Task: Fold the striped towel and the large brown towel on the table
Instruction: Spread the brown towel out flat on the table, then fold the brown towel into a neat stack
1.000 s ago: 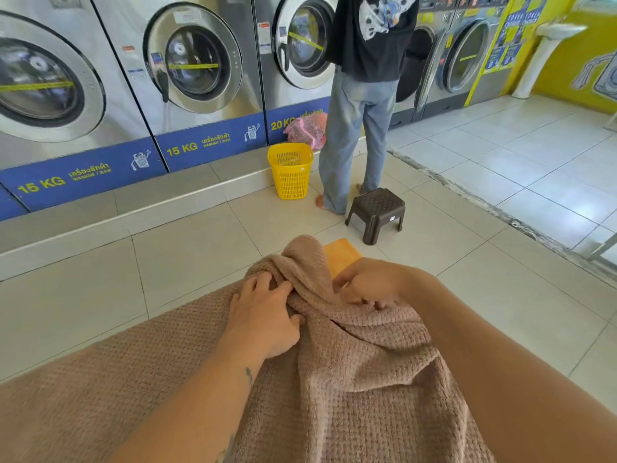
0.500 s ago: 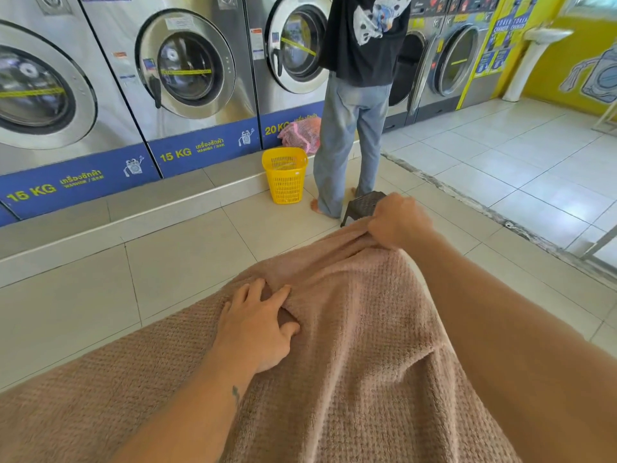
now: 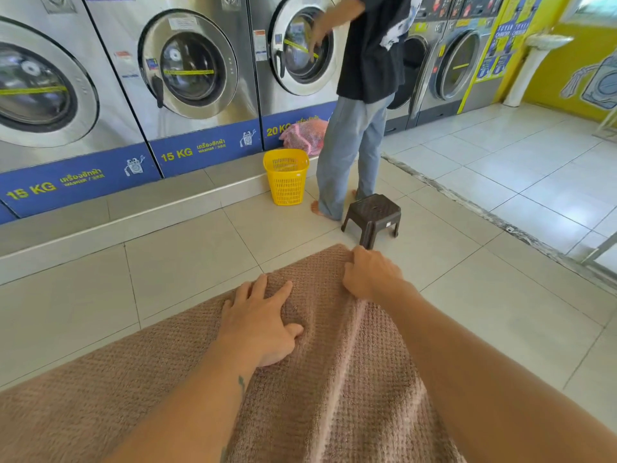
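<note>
The left hand [image 3: 263, 324] lies flat with fingers spread on the large brown towel [image 3: 337, 379], while the right hand [image 3: 370, 274] is curled, pinching the towel's far corner; the towel fills the foreground. Beyond stand a brown plastic stool [image 3: 372, 217], a yellow laundry basket [image 3: 286, 177], and washing machines [image 3: 187, 78] labelled "15 KG" and "20 KG".

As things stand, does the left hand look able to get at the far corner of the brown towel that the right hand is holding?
Probably yes. The left hand lies flat on the brown towel, just short of the far corner pinched by the right hand. Only bare towel lies between them; nothing blocks the way.
</note>
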`<state>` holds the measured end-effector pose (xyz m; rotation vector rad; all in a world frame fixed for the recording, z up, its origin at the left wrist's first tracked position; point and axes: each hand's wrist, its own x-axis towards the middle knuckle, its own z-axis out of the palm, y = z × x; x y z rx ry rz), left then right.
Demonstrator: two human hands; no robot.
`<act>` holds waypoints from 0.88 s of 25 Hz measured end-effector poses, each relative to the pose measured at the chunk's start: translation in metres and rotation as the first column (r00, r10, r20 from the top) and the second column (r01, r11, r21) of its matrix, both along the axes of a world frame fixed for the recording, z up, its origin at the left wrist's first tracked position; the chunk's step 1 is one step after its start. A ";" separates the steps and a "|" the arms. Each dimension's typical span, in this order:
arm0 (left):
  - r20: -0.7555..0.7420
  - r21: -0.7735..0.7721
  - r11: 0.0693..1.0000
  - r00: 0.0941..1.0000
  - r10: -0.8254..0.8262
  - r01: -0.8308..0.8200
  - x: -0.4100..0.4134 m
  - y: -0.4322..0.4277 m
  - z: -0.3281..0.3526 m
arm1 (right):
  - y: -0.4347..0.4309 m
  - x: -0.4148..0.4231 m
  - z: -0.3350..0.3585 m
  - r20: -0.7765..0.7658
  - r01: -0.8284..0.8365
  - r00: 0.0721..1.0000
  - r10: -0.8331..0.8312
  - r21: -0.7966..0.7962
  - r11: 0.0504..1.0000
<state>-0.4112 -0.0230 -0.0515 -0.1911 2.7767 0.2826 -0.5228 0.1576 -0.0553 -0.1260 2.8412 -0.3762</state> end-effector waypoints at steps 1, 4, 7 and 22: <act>-0.005 0.005 1.000 1.000 0.001 -0.001 0.001 -0.001 0.000 | 0.000 0.010 0.002 -0.071 -0.001 0.997 0.003 0.031 1.000; -0.006 0.032 0.999 1.000 -0.004 0.004 0.001 -0.003 0.000 | -0.003 0.056 0.004 -0.242 -0.058 0.967 0.078 0.087 0.995; -0.168 0.084 0.996 0.984 0.049 -0.035 0.018 -0.008 -0.001 | 0.003 0.108 -0.012 -0.195 -0.146 0.964 0.183 0.190 0.971; -0.328 0.212 0.857 0.791 0.516 -0.470 0.443 -0.132 0.004 | -0.133 0.405 0.045 0.165 -0.473 0.859 0.485 -0.104 0.875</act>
